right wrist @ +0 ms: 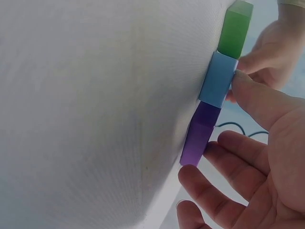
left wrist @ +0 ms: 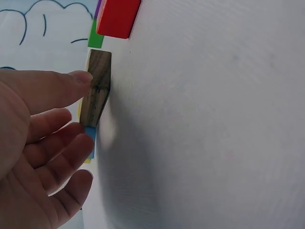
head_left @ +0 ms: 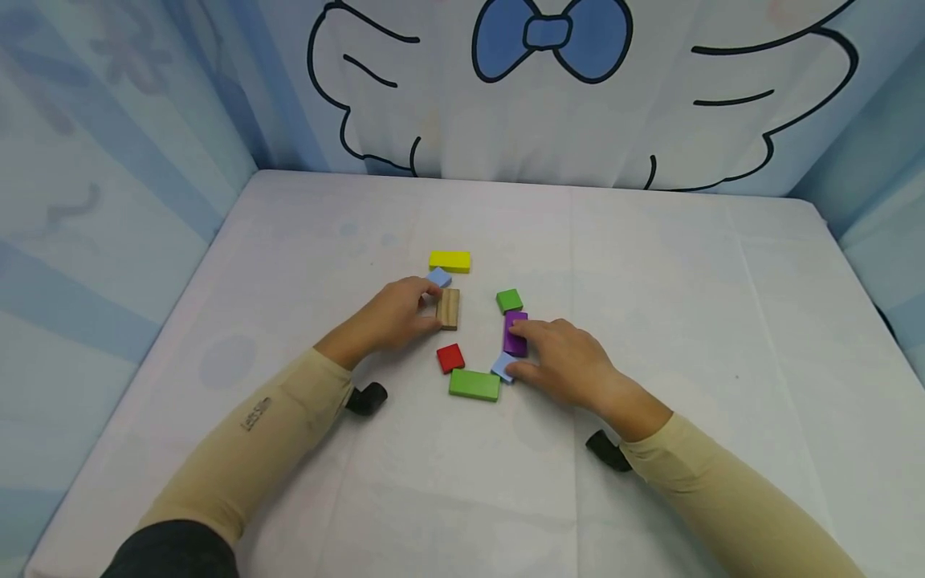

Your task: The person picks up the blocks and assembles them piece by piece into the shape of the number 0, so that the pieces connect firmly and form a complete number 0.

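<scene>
In the head view my left hand (head_left: 397,313) is at the left side of a natural wood block (head_left: 449,310), thumb and index fingertip near its two ends. The left wrist view shows the thumb tip overlapping this wood block (left wrist: 97,86), the other fingers loosely bent below. My right hand (head_left: 571,357) is beside a purple block (head_left: 515,334) and a light blue block (head_left: 503,367). Its thumb tip is right at the light blue block (right wrist: 218,78) in the right wrist view, with fingertips at the purple block (right wrist: 199,136).
On the white-covered table (head_left: 650,281), a yellow block (head_left: 450,261) and another light blue block (head_left: 439,277) stand beyond the wood one. A small green block (head_left: 509,300) adjoins the purple one. Nearer are a red block (head_left: 450,358) and a long green block (head_left: 474,385). Patterned curtains (head_left: 549,128) enclose the table.
</scene>
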`<control>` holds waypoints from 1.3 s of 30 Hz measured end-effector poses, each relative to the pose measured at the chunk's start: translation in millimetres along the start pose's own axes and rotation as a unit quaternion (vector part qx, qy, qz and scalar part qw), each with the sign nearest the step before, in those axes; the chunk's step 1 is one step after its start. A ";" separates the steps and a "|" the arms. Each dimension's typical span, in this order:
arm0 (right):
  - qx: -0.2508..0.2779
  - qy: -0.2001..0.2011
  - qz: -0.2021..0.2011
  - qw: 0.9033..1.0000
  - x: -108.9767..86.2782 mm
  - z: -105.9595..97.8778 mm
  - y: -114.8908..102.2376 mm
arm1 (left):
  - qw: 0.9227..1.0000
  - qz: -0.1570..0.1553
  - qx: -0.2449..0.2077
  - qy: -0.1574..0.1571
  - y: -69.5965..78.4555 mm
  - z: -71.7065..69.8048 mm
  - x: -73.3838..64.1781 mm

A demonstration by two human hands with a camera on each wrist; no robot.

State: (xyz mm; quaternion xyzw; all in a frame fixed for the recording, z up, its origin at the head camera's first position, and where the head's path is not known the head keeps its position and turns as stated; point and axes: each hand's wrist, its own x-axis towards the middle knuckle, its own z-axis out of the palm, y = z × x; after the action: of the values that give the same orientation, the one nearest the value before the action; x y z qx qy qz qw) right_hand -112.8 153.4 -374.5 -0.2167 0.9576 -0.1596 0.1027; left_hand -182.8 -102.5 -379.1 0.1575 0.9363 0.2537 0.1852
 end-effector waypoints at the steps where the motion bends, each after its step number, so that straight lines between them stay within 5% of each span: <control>1: 0.000 0.000 0.000 1.000 0.0 0.0 0.0 | 1.000 -0.002 0.004 -0.002 0.1 -0.1 0.7; 39: -0.004 -0.002 -0.002 1.000 -0.5 -1.0 -1.3 | 0.998 0.017 0.018 -0.062 -6.1 -7.4 3.1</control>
State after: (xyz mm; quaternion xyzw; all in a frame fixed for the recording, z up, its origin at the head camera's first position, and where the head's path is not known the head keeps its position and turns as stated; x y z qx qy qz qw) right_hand -112.1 152.8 -373.1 -0.2196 0.9576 -0.1552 0.1037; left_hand -189.9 -109.4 -377.3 0.1924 0.9247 0.2295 0.2351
